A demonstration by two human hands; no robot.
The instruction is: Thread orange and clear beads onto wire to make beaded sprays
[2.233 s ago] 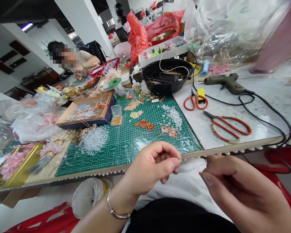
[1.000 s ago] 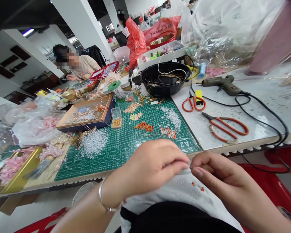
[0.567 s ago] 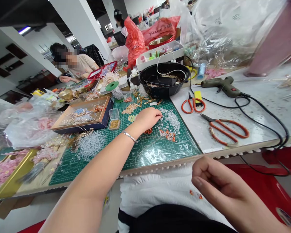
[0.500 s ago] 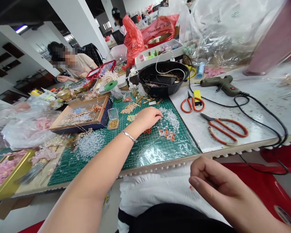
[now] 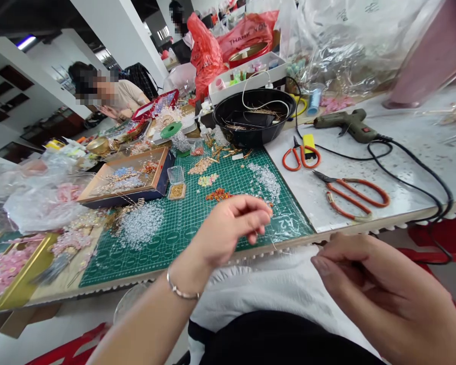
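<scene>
My left hand (image 5: 231,230) hangs over the front of a green cutting mat (image 5: 182,238), its fingertips pinched together. A hair-thin wire (image 5: 273,242) shows faintly below those fingertips and seems to run across to my right hand (image 5: 368,289), whose fingers are pinched above a white cloth (image 5: 273,289) on my lap. A metal bangle (image 5: 182,291) circles my left wrist. On the mat lie orange beads (image 5: 218,194), clear beads (image 5: 140,225) and gold-coloured pieces (image 5: 222,152).
Behind the mat stands a black bowl (image 5: 249,119). To the right lie orange-handled scissors (image 5: 301,157), large shears (image 5: 349,195) and a corded glue gun (image 5: 344,124). A bead-filled tray (image 5: 123,177) sits to the left, and a co-worker (image 5: 114,96) sits further off.
My left hand has come back from the beads on the mat to near its front edge, close to my right hand. The small orange beads on the cloth are no longer visible.
</scene>
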